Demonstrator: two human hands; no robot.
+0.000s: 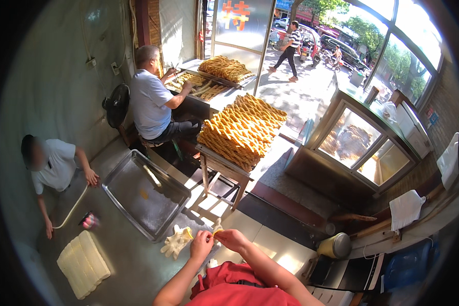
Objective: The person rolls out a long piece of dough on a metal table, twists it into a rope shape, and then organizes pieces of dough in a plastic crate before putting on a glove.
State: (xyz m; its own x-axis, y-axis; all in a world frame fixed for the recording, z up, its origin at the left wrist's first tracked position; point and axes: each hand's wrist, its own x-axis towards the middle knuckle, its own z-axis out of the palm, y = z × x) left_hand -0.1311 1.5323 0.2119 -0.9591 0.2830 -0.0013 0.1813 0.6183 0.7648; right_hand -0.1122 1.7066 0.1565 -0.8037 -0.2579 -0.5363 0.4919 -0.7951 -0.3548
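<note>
My left hand (202,246) and my right hand (233,239) are close together over the near edge of the metal table. Between them is a pale work glove (218,225) with a yellow cuff, pinched by the fingers of both hands. Just left of my left hand, a second whitish work glove (175,243) lies on the table with its yellow cuff toward me. Beyond it stands a large metal tray (118,196) holding one pale twisted dough strip (152,176).
At left, a person (56,166) holds a long dough rope (71,208) near sliced dough (84,265). Another person (153,97) sits at a fryer (196,86). Fried dough twists (242,130) are piled on a stand (224,159). A glass display case (352,140) stands right.
</note>
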